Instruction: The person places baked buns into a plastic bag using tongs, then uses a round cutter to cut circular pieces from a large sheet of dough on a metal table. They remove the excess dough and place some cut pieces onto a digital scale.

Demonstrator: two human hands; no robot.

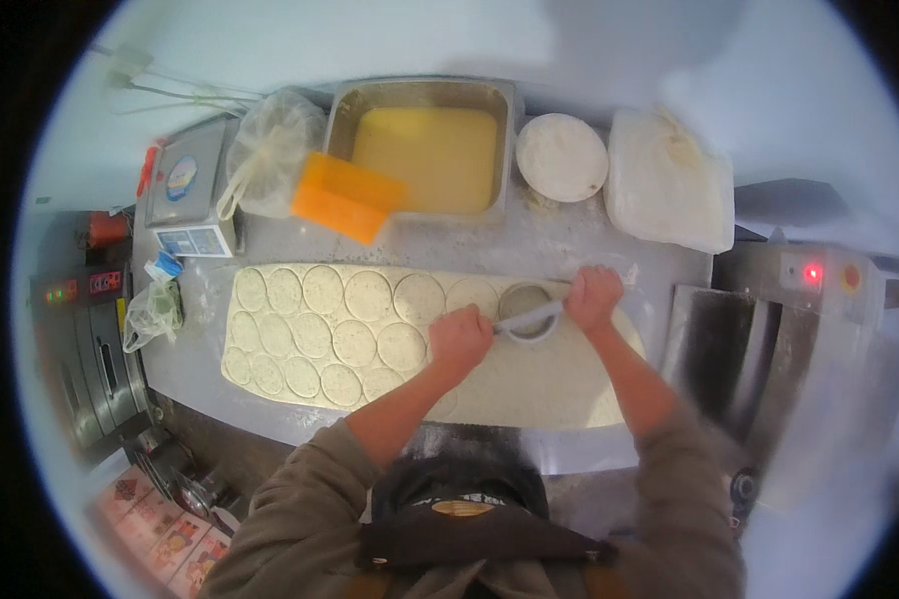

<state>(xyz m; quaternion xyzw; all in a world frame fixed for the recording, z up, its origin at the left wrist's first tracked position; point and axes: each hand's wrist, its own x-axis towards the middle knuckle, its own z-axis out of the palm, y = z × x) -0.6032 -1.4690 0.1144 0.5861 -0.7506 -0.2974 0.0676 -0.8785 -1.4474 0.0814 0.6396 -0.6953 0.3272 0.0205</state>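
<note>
Head view: left hand [459, 345] and right hand [594, 297] are gripping the ring cutter [530, 317] on the right of the dough [539, 384]; uneven pushing could start tipping it.

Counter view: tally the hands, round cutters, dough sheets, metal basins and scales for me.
Hands (left hand, right hand): 2
Round cutter: 1
Dough sheet: 1
Metal basin: 1
Scale: 1
Total: 6

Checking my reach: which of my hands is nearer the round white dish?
Right. Your right hand, on the pale bar across the round cutter, is below and slightly right of the dish; your left hand, at the bar's other end, is farther down and left.
</note>
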